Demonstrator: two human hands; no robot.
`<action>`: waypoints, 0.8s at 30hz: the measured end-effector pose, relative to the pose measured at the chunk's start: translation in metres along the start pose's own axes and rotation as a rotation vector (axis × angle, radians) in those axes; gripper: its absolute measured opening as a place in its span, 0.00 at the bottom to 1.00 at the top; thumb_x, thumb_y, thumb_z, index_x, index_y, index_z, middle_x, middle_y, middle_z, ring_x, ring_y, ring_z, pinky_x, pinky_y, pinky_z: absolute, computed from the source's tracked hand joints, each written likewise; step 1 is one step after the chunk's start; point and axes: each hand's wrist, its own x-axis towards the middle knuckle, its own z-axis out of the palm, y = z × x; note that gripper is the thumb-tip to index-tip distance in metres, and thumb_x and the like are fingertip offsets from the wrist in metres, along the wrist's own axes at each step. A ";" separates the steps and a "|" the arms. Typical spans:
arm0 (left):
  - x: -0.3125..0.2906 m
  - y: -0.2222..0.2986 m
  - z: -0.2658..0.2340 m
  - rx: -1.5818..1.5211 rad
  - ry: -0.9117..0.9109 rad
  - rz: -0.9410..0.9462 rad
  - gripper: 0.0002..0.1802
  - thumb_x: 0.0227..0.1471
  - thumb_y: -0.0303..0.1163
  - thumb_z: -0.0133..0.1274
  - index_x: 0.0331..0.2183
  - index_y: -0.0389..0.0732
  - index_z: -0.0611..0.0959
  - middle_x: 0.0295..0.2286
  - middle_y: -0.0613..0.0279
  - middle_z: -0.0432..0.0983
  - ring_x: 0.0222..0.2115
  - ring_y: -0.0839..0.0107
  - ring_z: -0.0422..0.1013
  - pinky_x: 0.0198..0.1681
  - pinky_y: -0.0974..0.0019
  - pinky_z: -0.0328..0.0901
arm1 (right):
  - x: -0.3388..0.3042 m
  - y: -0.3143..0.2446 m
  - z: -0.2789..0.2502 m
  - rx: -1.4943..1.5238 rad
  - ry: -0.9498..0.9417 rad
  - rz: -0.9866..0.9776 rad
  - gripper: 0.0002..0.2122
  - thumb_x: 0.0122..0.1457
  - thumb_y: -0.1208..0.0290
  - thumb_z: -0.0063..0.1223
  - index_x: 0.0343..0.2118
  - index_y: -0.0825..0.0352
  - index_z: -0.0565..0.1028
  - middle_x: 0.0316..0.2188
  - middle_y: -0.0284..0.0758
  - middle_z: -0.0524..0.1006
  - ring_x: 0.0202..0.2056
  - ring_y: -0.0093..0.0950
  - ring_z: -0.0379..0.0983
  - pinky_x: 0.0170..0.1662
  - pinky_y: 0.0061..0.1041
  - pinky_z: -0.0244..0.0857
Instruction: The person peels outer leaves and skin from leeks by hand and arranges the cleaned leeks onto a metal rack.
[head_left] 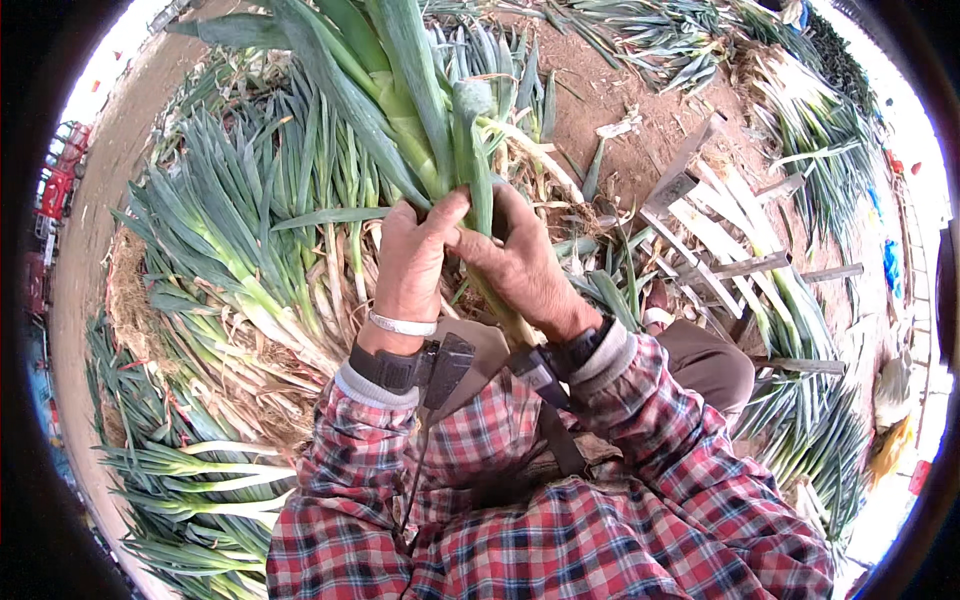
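Observation:
A large leek (405, 105) stands upright before me, its broad green leaves fanning out toward the top of the view. My left hand (412, 262) is closed round it just below the leaves, thumb lying across the front. Pressed up against it from the other side, my right hand (525, 265) has its fingers closed on the leek near a folded outer leaf (472, 130). The pale lower stem runs down between my wrists toward my lap, and its root end is hidden there. Part of the fingers lies behind the stalk.
Piled leeks (220, 240) cover the ground on my left, roots toward me. At my right stands a frame of flat bars (700, 250) with leeks lying in it. More leeks (810, 130) lie beyond on brown soil (580, 70). Red vehicles (60, 180) are at the far left.

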 end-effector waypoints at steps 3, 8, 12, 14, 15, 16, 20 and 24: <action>-0.024 0.032 0.025 -0.081 -0.087 0.051 0.19 0.55 0.31 0.57 0.47 0.35 0.75 0.40 0.64 0.76 0.39 0.76 0.73 0.43 0.70 0.67 | -0.020 -0.037 0.004 0.190 0.006 -0.018 0.17 0.60 0.63 0.59 0.43 0.72 0.70 0.32 0.31 0.74 0.33 0.19 0.68 0.35 0.21 0.66; -0.059 0.022 0.077 -0.121 -0.029 0.117 0.20 0.54 0.28 0.58 0.48 0.34 0.76 0.41 0.64 0.76 0.41 0.75 0.72 0.45 0.70 0.67 | -0.070 -0.065 -0.011 0.475 0.144 0.064 0.12 0.64 0.68 0.51 0.45 0.71 0.70 0.35 0.31 0.76 0.34 0.17 0.70 0.36 0.21 0.68; -0.078 0.039 0.090 -0.088 -0.136 0.263 0.21 0.58 0.34 0.55 0.51 0.37 0.74 0.49 0.61 0.73 0.50 0.75 0.68 0.46 0.66 0.69 | -0.103 -0.043 -0.039 0.487 0.251 0.081 0.12 0.65 0.68 0.50 0.46 0.69 0.72 0.35 0.29 0.76 0.34 0.18 0.70 0.38 0.21 0.67; -0.079 0.066 0.088 -0.241 -0.234 0.185 0.17 0.61 0.37 0.51 0.47 0.37 0.75 0.48 0.57 0.74 0.47 0.69 0.72 0.46 0.60 0.72 | -0.129 -0.023 -0.069 -0.009 0.073 0.019 0.11 0.65 0.68 0.49 0.42 0.71 0.73 0.29 0.27 0.72 0.28 0.20 0.66 0.32 0.22 0.63; -0.074 0.078 0.080 -0.295 -0.328 0.191 0.16 0.62 0.39 0.49 0.46 0.38 0.75 0.47 0.56 0.75 0.45 0.66 0.74 0.46 0.58 0.73 | -0.146 0.005 -0.087 -0.324 0.085 -0.045 0.12 0.64 0.66 0.50 0.39 0.74 0.72 0.26 0.35 0.74 0.26 0.25 0.68 0.32 0.28 0.64; -0.074 0.091 0.078 -0.310 -0.344 0.186 0.15 0.62 0.39 0.49 0.43 0.39 0.75 0.45 0.55 0.76 0.43 0.66 0.76 0.43 0.58 0.74 | -0.169 0.041 -0.109 -0.577 0.092 0.089 0.16 0.61 0.63 0.52 0.38 0.75 0.72 0.25 0.46 0.75 0.27 0.36 0.72 0.33 0.36 0.64; -0.074 0.117 0.080 -0.274 -0.335 0.166 0.15 0.61 0.40 0.50 0.43 0.39 0.75 0.41 0.52 0.78 0.38 0.65 0.78 0.41 0.58 0.76 | -0.238 0.087 -0.170 -0.896 0.016 0.358 0.18 0.56 0.65 0.54 0.46 0.73 0.73 0.41 0.51 0.75 0.39 0.42 0.77 0.43 0.38 0.70; -0.084 0.104 0.086 -0.160 -0.332 0.121 0.18 0.64 0.37 0.44 0.48 0.35 0.73 0.43 0.49 0.77 0.44 0.61 0.75 0.50 0.52 0.71 | -0.173 -0.005 -0.127 -0.464 0.064 0.091 0.20 0.60 0.63 0.54 0.49 0.73 0.71 0.44 0.47 0.75 0.46 0.38 0.74 0.49 0.33 0.69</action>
